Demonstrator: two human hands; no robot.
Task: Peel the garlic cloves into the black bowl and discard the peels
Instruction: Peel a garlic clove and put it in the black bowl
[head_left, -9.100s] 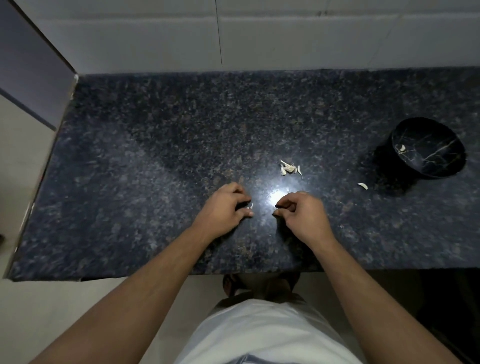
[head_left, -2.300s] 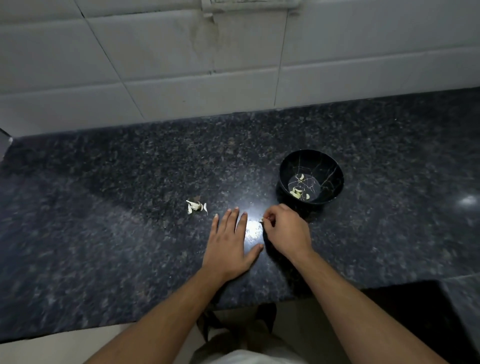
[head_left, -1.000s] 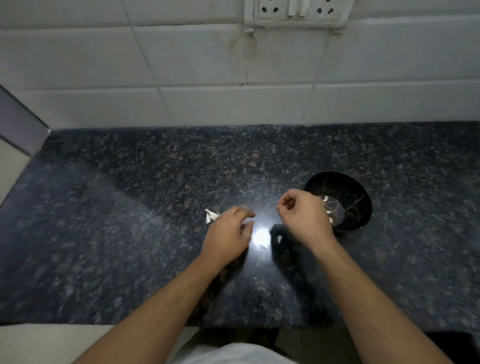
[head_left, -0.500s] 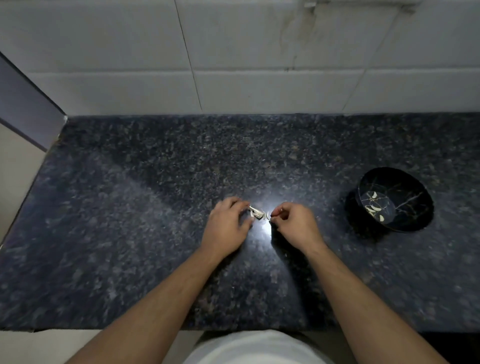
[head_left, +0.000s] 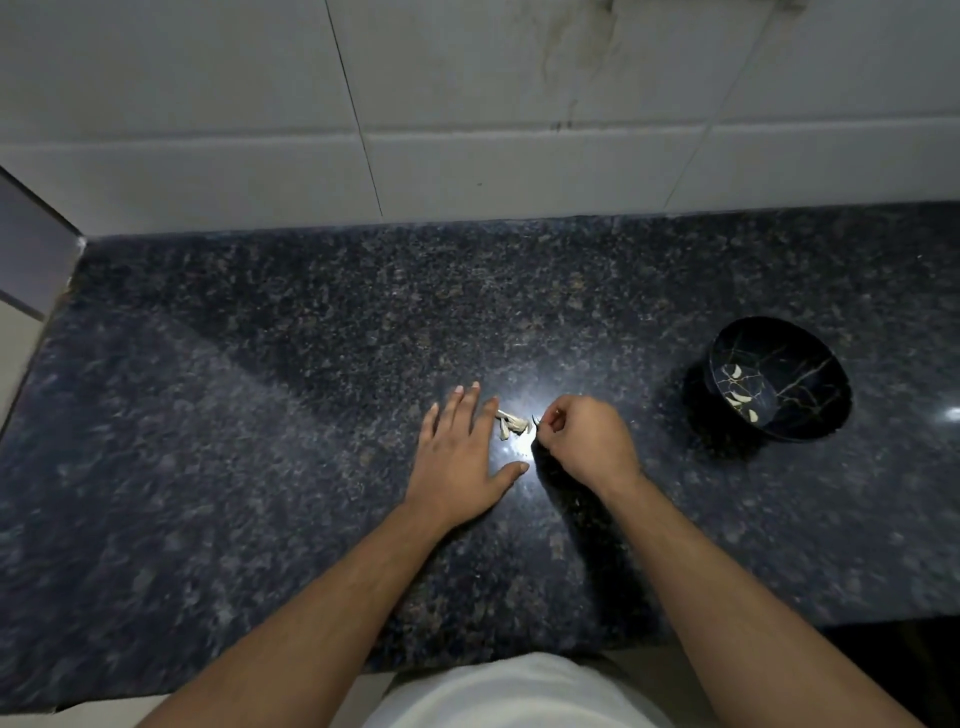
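Left hand (head_left: 460, 460) is lying flat on the countertop (head_left: 234, 415), palm down, fingers straight and spread a little, thumb out to the side, grasping nothing. Its index finger is sitting just beside the small pile of garlic peels (head_left: 510, 423), possibly touching it; contact is too fine to tell. Right hand (head_left: 587, 441) is hovering just right of the pile with fingers curled in, thumb and index fingertips pinched together at the pile's edge. A thin dark sliver is showing at the pinch; whether it is a peel or a shadow cannot be told, so what this hand is holding is unclear. Both forearms are reaching in from the bottom, bare.

The peels are lying between the two hands on a bright glare patch on the stone, pale, dry-looking, a few scraps bunched together.

Black bowl (head_left: 779, 382) is sitting well to the right of the right hand, upright, dark with thin gold vein lines. Peeled garlic cloves (head_left: 740, 387) are lying inside it on the left part of the bottom, several pale pieces.

White tiled wall (head_left: 467, 104) is running behind the counter, stained near the top. White shirt (head_left: 514, 691) is showing at the bottom edge.
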